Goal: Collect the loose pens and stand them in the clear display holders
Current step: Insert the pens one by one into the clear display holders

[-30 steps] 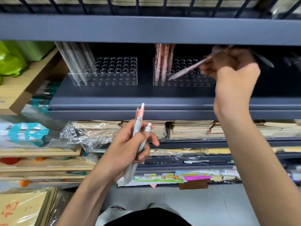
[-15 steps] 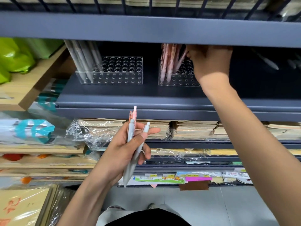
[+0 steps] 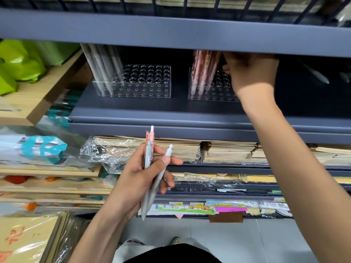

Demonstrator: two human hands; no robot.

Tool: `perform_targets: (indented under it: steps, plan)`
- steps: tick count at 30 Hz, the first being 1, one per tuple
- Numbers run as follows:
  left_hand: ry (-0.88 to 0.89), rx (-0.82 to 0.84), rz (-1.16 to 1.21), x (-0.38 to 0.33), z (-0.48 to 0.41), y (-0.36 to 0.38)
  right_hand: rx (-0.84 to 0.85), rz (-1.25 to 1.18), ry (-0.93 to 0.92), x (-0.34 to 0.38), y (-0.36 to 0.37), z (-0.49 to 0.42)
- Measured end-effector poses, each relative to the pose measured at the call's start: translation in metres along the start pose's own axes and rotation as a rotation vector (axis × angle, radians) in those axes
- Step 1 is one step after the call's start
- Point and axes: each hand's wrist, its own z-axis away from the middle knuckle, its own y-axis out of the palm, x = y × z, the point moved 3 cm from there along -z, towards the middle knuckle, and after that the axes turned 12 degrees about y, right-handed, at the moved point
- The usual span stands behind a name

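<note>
- left hand is gripping three pens, two grey and one pink, down below the shelf
- right hand is up at the pink pens in the right holder; its fingertips are hidden, so can't tell if it's pinching one
- risk imo: knock that leaning pink bunch and they tip over, or the holder slides
- a loose pen lies further right on the shelf, easy to miss in the dark
</note>
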Motion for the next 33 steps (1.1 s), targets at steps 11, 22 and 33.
perform_targets:
  steps: [11, 22, 33]
  plan:
    - [-0.022, 0.007, 0.041, 0.003, -0.009, 0.013, 0.809, -0.112, 0.1, -0.036, 0.006, 0.129]
    - [-0.024, 0.16, -0.012, 0.011, -0.016, 0.025, 0.675, -0.454, 0.245, -0.054, -0.01, 0.114]
    - [0.042, 0.105, -0.015, 0.006, -0.02, 0.024, 0.72, -0.536, 0.314, -0.049, 0.0, 0.132]
